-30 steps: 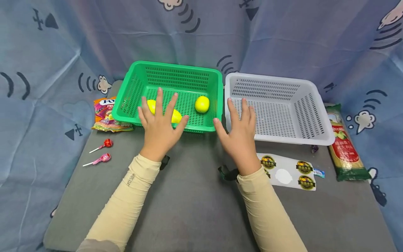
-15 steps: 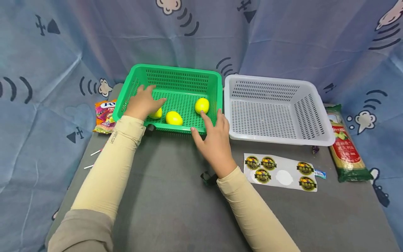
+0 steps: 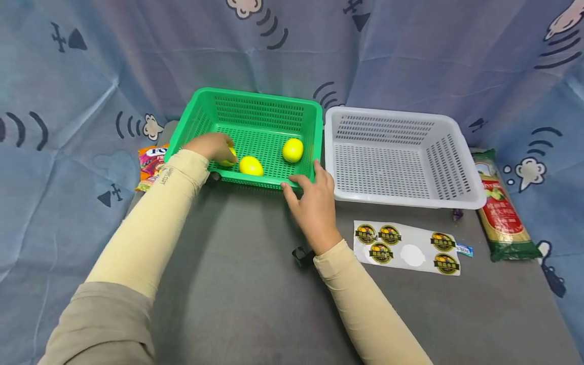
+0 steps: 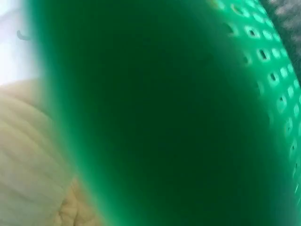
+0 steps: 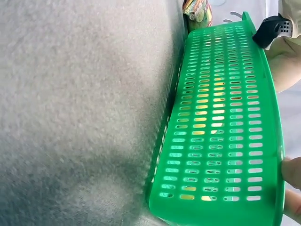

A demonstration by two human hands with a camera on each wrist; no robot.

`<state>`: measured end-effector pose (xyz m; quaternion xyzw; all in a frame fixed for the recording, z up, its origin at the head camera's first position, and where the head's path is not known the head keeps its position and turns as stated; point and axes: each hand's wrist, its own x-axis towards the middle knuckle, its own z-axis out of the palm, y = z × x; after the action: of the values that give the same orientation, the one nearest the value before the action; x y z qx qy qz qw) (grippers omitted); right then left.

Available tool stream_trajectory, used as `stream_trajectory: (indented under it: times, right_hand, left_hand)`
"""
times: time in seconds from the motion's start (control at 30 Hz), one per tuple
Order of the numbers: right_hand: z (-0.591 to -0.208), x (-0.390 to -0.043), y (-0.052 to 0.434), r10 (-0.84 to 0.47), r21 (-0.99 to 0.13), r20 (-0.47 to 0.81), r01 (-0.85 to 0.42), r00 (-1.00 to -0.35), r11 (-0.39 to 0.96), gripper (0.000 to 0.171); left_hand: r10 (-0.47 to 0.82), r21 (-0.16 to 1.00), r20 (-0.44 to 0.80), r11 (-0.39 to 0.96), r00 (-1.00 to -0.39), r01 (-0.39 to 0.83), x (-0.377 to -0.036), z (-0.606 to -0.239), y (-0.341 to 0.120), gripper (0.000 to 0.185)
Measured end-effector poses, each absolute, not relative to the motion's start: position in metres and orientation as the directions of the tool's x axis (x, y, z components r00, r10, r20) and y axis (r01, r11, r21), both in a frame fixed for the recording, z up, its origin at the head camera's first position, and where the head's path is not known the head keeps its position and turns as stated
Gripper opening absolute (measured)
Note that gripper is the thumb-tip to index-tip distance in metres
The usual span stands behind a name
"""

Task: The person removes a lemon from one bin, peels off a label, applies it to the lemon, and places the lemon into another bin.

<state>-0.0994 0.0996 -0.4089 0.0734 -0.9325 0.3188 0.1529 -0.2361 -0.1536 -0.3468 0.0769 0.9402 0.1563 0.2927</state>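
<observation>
The left hand (image 3: 211,146) curled round a lemon (image 3: 229,157) inside the green basket (image 3: 255,104); the right hand (image 3: 312,195) gripped its near rim. I judged a hasty lift could tip the basket, rolling the loose lemons.

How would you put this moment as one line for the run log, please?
left hand: grips lemon in green basket | right hand: holds basket's near rim | two lemons loose | white basket: beside
</observation>
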Motion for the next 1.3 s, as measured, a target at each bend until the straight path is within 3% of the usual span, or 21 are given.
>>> stream_trajectory:
  times: [0.3,0.6,0.97,1.13,1.3]
  right_hand:
    - [-0.404,-0.099,0.099,-0.035,-0.581,0.312,-0.220,-0.949,0.784,0.029]
    - [-0.403,-0.099,0.098,-0.038,-0.581,0.294,-0.210,-0.955,0.787,0.031]
    - [-0.402,-0.100,0.099,-0.035,-0.577,0.275,-0.194,-0.961,0.793,0.031]
    - [-0.402,-0.100,0.098,-0.039,-0.575,0.266,-0.191,-0.963,0.796,0.032]
    - [-0.399,-0.099,0.098,-0.027,-0.575,0.263,-0.179,-0.964,0.798,0.032]
  left_hand:
    - [0.300,0.343,-0.638,0.935,-0.709,0.087,-0.258,-0.344,-0.155,0.071]
    - [0.244,0.291,-0.649,0.955,-0.721,0.062,-0.270,-0.353,-0.151,0.067]
    - [0.307,0.365,-0.615,0.927,-0.726,0.084,-0.277,-0.358,-0.157,0.068]
    - [0.404,0.481,-0.489,0.864,-0.773,0.148,-0.276,-0.349,-0.159,0.067]
    - [0.477,0.641,-0.237,0.732,-0.846,0.233,-0.249,-0.321,-0.150,0.065]
